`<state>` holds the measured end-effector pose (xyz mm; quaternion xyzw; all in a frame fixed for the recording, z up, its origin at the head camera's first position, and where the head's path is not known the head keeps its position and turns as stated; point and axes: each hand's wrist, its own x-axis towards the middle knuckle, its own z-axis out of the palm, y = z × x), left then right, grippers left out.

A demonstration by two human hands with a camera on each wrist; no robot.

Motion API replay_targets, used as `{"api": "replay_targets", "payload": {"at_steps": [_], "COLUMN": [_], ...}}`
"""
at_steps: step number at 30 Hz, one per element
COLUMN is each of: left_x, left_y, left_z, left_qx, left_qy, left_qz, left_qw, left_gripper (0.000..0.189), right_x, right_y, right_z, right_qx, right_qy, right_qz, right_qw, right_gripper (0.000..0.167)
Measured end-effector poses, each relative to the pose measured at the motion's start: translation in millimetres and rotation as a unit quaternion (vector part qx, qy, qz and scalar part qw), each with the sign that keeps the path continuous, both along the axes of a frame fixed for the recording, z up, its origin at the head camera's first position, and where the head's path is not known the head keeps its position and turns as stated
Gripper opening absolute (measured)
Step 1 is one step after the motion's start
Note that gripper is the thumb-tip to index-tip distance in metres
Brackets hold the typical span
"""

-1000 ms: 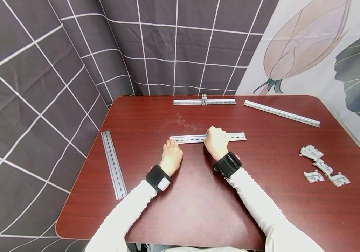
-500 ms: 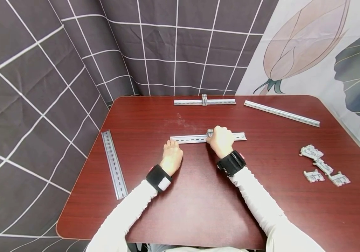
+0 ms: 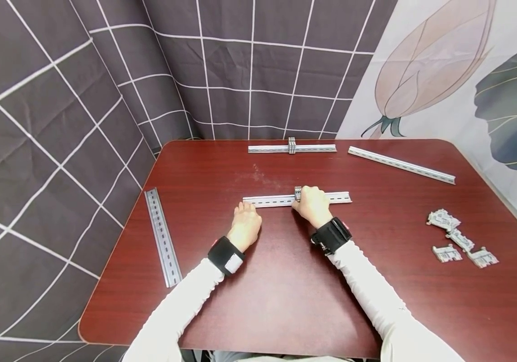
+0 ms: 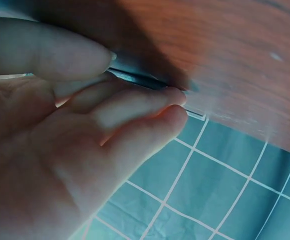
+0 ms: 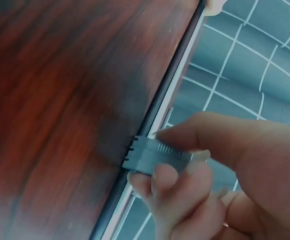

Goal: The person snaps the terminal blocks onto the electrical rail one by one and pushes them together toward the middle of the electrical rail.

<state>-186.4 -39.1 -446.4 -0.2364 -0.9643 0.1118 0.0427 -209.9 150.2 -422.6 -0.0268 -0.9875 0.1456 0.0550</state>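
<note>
A slotted metal DIN rail (image 3: 267,201) lies crosswise in the middle of the table. My left hand (image 3: 245,227) holds its left end, fingertips (image 4: 173,112) over the rail and thumb close to its near edge. Partway along, a small stack of grey terminal blocks (image 3: 297,192) sits on this rail. My right hand (image 3: 314,206) pinches the grey stack (image 5: 152,156) between thumb and fingers, as the right wrist view shows. Part of the rail is hidden under the right hand.
Farther back lies another rail (image 3: 267,149) bearing a grey block stack (image 3: 292,146). A bare rail (image 3: 401,165) slants at the back right, another (image 3: 163,236) lies along the left. Several loose terminal blocks (image 3: 443,219) lie on the table (image 3: 376,301) at right.
My right hand shifts a little right along the rail, uncovering the block stack, then comes slightly back left against it. My left hand stays at the rail's end. The head view shifts slightly.
</note>
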Motion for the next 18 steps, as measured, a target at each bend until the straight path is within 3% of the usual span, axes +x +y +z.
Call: {"api": "replay_targets", "payload": {"at_steps": [4, 8, 12, 14, 18], "left_x": [-1.6, -4.4, -6.8, -8.1, -12.1], "left_y": [-0.2, -0.5, 0.0, 1.3, 5.5], "left_z": [-2.4, -0.1, 3.7, 5.5, 8.9], "left_qx": [0.02, 0.054, 0.06, 0.064, 0.088], "left_qy": [-0.027, -0.077, -0.1, -0.112, -0.162], "left_qz": [-0.006, 0.022, 0.046, 0.05, 0.047], "left_qw": [0.9994, 0.9953, 0.9921, 0.9904, 0.9817], "left_gripper": [0.041, 0.06, 0.064, 0.061, 0.061], "right_x": [7.1, 16.1, 21.7, 23.1, 22.0], "right_y": [13, 33, 53, 61, 72], "right_z": [6.3, 12.6, 11.5, 8.3, 1.0], "right_qx": [-0.014, 0.018, 0.076, 0.078, 0.068], "right_qy": [-0.015, -0.037, -0.121, -0.171, -0.217], "right_qz": [0.022, 0.041, 0.057, 0.061, 0.069], "right_qw": [0.9995, 0.9983, 0.988, 0.9804, 0.9715], "right_gripper": [0.039, 0.046, 0.078, 0.09, 0.096]}}
